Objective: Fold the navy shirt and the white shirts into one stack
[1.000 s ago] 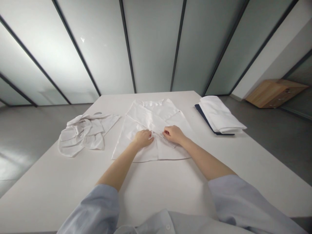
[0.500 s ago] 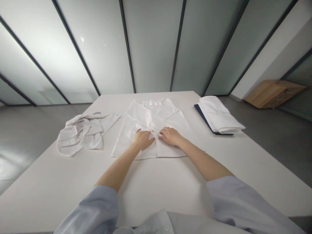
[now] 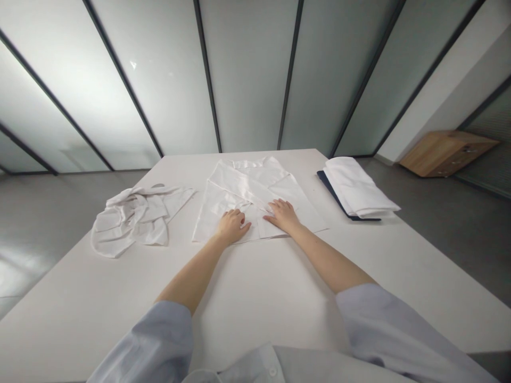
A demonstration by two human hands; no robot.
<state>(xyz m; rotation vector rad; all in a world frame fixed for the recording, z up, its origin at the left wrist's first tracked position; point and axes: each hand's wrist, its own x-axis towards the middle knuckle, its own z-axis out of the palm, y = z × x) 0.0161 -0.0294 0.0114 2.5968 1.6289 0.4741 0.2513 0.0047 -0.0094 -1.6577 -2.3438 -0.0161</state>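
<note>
A white shirt (image 3: 245,183) lies on the table in front of me, its collar toward the far edge and its sleeves folded across the front. My left hand (image 3: 232,226) rests on the lower left part of the shirt, fingers a little bent and thumb stretched toward the middle. On the right side of the lower front lies my right hand (image 3: 282,215), palm down with fingers apart. Neither hand grips the cloth. Small wrinkles show in the fabric near the left fingertips.
To the left, a crumpled white garment (image 3: 136,218) lies on the white table (image 3: 255,298). A folded white cloth (image 3: 357,189) sits on a dark navy flat item (image 3: 333,192) at the right. Beyond the table stand frosted glass panels (image 3: 247,74) and a wooden cabinet (image 3: 443,153).
The shirt's lower edge has shifted away from me, toward the far side. My right hand has moved slightly forward and right, with its thumb now spread; the left hand stays nearly in place.
</note>
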